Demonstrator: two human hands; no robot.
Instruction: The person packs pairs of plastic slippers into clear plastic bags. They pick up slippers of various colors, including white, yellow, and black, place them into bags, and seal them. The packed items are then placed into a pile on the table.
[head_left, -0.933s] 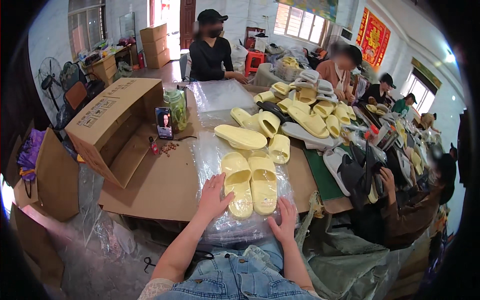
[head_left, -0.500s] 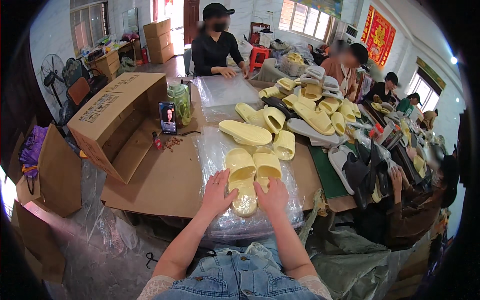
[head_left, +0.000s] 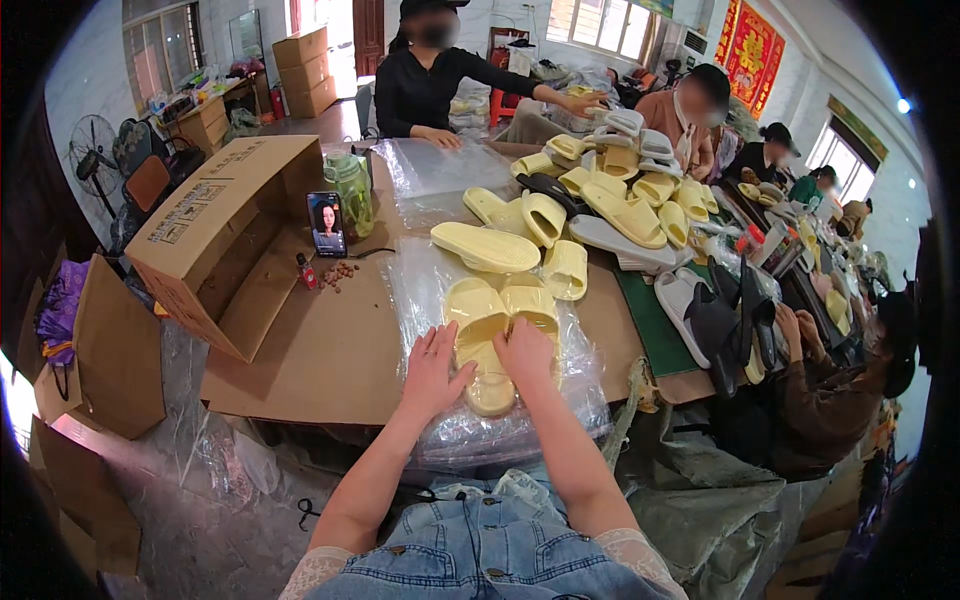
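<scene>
Two pale yellow slides lie side by side on a stack of clear plastic bags at the near edge of the cardboard-covered table. My left hand rests flat beside the left slide, fingers spread, touching its edge. My right hand presses down on the heel end of the right slide. More yellow slides lie just beyond, singly and in a heap.
An open cardboard box lies on its side at the left, with a phone and a green bottle next to it. Several people work along the far and right sides. Black slides lie at the right.
Both hands moved inward and forward onto the pair of slides. The slides now sit closer together, and my right hand lies on top of the right one.
</scene>
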